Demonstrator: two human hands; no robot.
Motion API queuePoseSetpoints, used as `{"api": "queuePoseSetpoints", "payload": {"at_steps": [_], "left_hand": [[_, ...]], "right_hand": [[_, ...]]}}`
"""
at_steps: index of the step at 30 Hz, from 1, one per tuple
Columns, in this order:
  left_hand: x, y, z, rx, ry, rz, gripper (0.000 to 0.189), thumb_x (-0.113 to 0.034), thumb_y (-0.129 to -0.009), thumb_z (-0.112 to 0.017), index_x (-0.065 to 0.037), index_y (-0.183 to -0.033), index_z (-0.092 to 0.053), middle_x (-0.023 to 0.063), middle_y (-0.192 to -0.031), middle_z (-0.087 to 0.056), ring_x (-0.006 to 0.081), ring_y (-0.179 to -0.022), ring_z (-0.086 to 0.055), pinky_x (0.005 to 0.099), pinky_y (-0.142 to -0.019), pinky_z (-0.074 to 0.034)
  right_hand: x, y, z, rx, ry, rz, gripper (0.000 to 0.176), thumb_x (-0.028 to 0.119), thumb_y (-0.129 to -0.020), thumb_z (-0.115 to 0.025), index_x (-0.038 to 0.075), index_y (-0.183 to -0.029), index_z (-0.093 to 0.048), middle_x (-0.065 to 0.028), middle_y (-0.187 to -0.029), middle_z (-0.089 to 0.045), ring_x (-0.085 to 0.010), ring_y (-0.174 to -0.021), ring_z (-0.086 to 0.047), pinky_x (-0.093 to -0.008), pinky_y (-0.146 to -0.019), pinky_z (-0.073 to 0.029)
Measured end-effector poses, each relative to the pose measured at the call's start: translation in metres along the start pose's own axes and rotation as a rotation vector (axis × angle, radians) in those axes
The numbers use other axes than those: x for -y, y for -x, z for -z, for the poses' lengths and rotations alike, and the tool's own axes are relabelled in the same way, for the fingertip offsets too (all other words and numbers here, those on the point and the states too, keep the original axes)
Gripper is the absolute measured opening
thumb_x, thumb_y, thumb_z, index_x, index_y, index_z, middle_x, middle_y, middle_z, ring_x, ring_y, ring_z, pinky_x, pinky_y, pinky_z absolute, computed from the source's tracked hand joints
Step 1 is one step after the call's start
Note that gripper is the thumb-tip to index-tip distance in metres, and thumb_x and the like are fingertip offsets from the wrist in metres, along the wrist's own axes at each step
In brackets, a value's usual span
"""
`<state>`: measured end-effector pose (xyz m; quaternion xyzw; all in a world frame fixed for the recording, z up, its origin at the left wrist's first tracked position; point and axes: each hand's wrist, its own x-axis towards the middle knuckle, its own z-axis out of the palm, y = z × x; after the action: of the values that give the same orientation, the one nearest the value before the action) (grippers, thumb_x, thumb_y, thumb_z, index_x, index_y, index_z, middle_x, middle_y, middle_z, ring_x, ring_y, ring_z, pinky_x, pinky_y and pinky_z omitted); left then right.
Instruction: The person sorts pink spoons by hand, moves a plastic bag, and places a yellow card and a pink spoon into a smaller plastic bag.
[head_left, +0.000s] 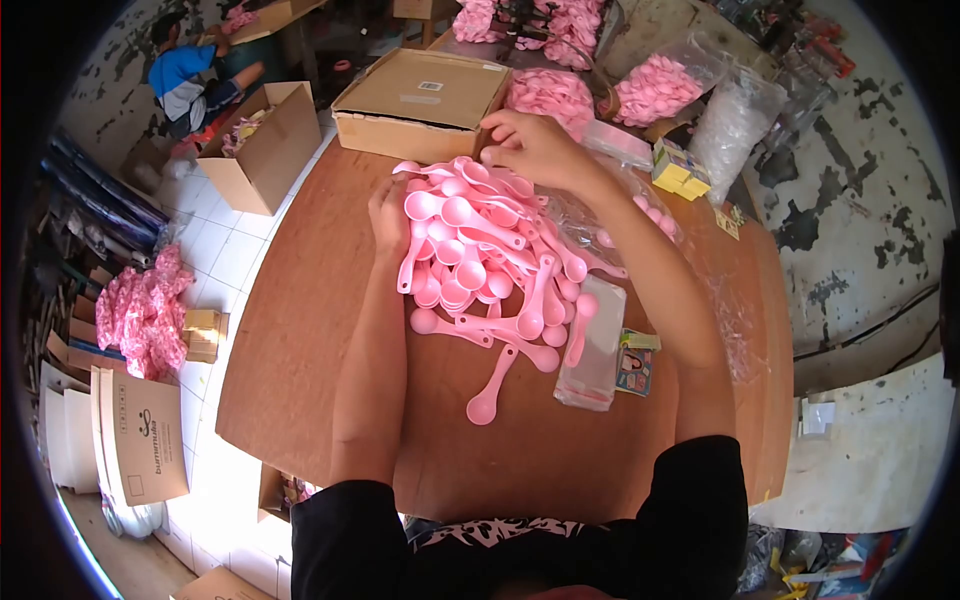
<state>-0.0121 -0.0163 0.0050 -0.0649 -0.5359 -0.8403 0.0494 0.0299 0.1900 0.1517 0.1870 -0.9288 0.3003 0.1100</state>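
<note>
A heap of pink plastic measuring spoons (pixel 470 230) lies on the wooden table in front of me. My left hand (pixel 390 215) rests against the heap's left side, its fingertips turned in and partly hidden. Over the far right of the heap, beside the cardboard box (pixel 420 100), is my right hand (pixel 540 150). Its fingers are bent but apart, with nothing visible between them. One loose spoon (pixel 482 408) lies nearest to me. A stack of clear plastic bags (pixel 592 350) sits right of the heap, touching a few spoons, beside printed cards (pixel 635 368).
Bags of pink spoons (pixel 660 90) and small yellow boxes (pixel 680 168) stand at the table's far right. Left, on the tiled floor, are an open carton (pixel 265 165), a pink bundle (pixel 145 315) and a flattened carton (pixel 140 440). Another person (pixel 185 75) crouches at the far left.
</note>
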Motion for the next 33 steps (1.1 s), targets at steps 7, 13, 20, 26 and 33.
{"api": "queuePoseSetpoints", "payload": {"at_steps": [7, 13, 20, 26, 33], "left_hand": [[0.004, -0.002, 0.001, -0.016, -0.073, -0.055, 0.03, -0.021, -0.092, -0.052, 0.004, -0.098, -0.065, 0.0088, -0.091, -0.065, 0.0153, -0.083, -0.057, 0.0275, -0.075, -0.044], [0.011, -0.007, 0.004, 0.007, -0.023, -0.043, 0.03, -0.02, -0.092, -0.052, 0.005, -0.1, -0.065, 0.0096, -0.094, -0.065, 0.0157, -0.085, -0.057, 0.0275, -0.076, -0.044], [0.01, -0.008, 0.005, 0.014, -0.048, -0.032, 0.028, -0.018, -0.092, -0.051, 0.006, -0.101, -0.064, 0.0105, -0.095, -0.065, 0.0165, -0.086, -0.058, 0.0274, -0.078, -0.045], [0.012, -0.009, 0.005, 0.001, -0.009, -0.019, 0.028, -0.018, -0.092, -0.051, 0.005, -0.101, -0.064, 0.0104, -0.094, -0.065, 0.0166, -0.085, -0.059, 0.0274, -0.076, -0.045], [0.012, -0.008, 0.005, 0.003, -0.014, -0.016, 0.028, -0.019, -0.092, -0.052, 0.005, -0.099, -0.064, 0.01, -0.093, -0.065, 0.0158, -0.082, -0.059, 0.027, -0.075, -0.045]], "right_hand": [[-0.119, 0.05, 0.071, 0.306, 0.381, -0.369, 0.02, 0.011, -0.082, -0.061, 0.0, -0.098, -0.066, -0.0156, -0.09, -0.069, -0.0228, -0.082, -0.066, -0.0344, -0.073, -0.051], [-0.16, 0.098, 0.07, 0.377, 0.717, -0.672, 0.033, 0.028, -0.08, -0.062, 0.002, -0.1, -0.067, -0.018, -0.097, -0.068, -0.0309, -0.09, -0.066, -0.0389, -0.078, -0.05], [-0.184, 0.113, 0.065, 0.337, 0.686, -0.739, 0.05, 0.05, -0.079, -0.064, 0.007, -0.106, -0.067, -0.0168, -0.105, -0.067, -0.0311, -0.099, -0.064, -0.0397, -0.082, -0.049], [-0.184, 0.12, 0.066, 0.252, 0.388, -0.906, 0.082, 0.061, -0.064, -0.075, 0.007, -0.123, -0.054, -0.0134, -0.109, -0.065, -0.0248, -0.1, -0.061, -0.0357, -0.086, -0.047], [-0.19, 0.114, 0.036, 0.169, 0.455, -0.524, 0.082, 0.046, -0.061, -0.079, 0.003, -0.124, -0.05, -0.0222, -0.118, -0.058, -0.0351, -0.108, -0.058, -0.0383, -0.09, -0.047]]}}
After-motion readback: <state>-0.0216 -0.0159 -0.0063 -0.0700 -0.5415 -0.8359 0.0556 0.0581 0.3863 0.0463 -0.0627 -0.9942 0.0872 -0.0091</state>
